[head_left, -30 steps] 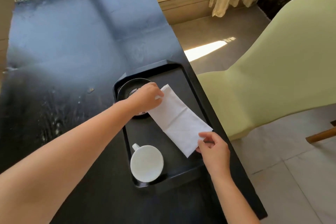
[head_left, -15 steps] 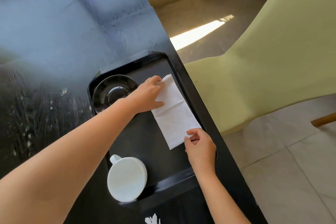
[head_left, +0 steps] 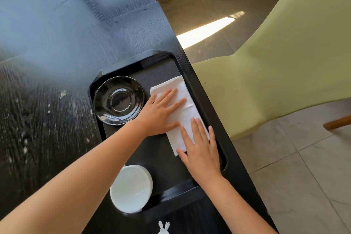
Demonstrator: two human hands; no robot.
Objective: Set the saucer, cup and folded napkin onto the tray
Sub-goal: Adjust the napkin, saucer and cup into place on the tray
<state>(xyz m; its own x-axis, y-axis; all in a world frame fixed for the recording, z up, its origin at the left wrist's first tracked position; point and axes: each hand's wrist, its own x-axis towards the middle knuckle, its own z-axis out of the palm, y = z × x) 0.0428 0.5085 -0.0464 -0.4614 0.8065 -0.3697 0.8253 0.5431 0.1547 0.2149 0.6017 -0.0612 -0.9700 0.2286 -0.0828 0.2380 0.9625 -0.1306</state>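
A black tray (head_left: pixel 133 63) lies on the dark table near its right edge. In its far left corner sits a glossy black saucer (head_left: pixel 118 100). A white cup (head_left: pixel 131 188) stands at the tray's near left corner. The folded white napkin (head_left: pixel 185 112) lies flat along the tray's right side. My left hand (head_left: pixel 161 114) rests palm down on the napkin's far half, fingers spread. My right hand (head_left: pixel 201 150) presses flat on its near end, fingers apart. Neither hand grips anything.
The dark wooden table (head_left: pixel 57 43) stretches to the left and far side. A pale green chair (head_left: pixel 275 62) stands close beyond the table's right edge, over a tiled floor (head_left: pixel 303 176). A small white rabbit mark (head_left: pixel 163 227) shows at the table's near edge.
Both hands let go of the napkin's ends and now lie flat on it. The napkin has come down against the tray's right side, turned more in line with it.
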